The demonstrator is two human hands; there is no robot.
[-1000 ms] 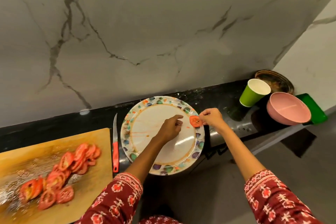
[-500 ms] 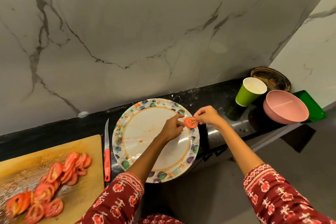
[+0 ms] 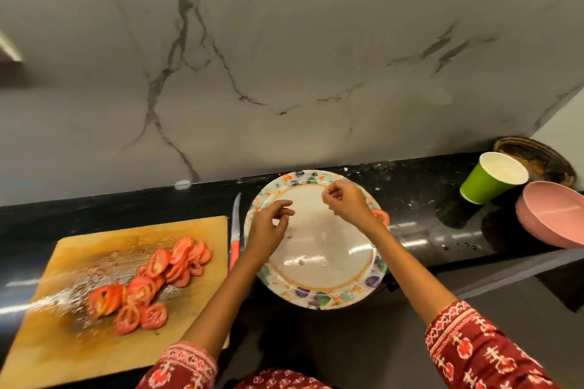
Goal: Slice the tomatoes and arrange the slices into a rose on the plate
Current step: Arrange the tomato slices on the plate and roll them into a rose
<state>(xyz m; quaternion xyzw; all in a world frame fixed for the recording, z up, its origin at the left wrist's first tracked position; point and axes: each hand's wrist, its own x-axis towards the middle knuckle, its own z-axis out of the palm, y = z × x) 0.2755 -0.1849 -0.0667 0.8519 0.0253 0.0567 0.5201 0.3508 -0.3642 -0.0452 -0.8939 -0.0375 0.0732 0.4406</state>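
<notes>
hovering both hands over the plate point(image 3: 319, 300), you hold nothing: left hand point(image 3: 268, 227) and right hand point(image 3: 346, 204) hang loosely curled. one tomato slice point(image 3: 380, 215) sits at its right rim; the rest wait on the cutting board point(image 3: 94, 341). knife point(image 3: 235, 235) lies between, cup point(image 3: 489, 180) well clear.

I note a green paper cup point(image 3: 492, 179) upright on the black speckled stone counter point(image 3: 417, 199). Just right of the cup: a pink shallow bowl point(image 3: 551, 215). Behind the cup, against the grey veined marble wall point(image 3: 284, 57): a dark round metal dish point(image 3: 537, 158), tarnished.
</notes>
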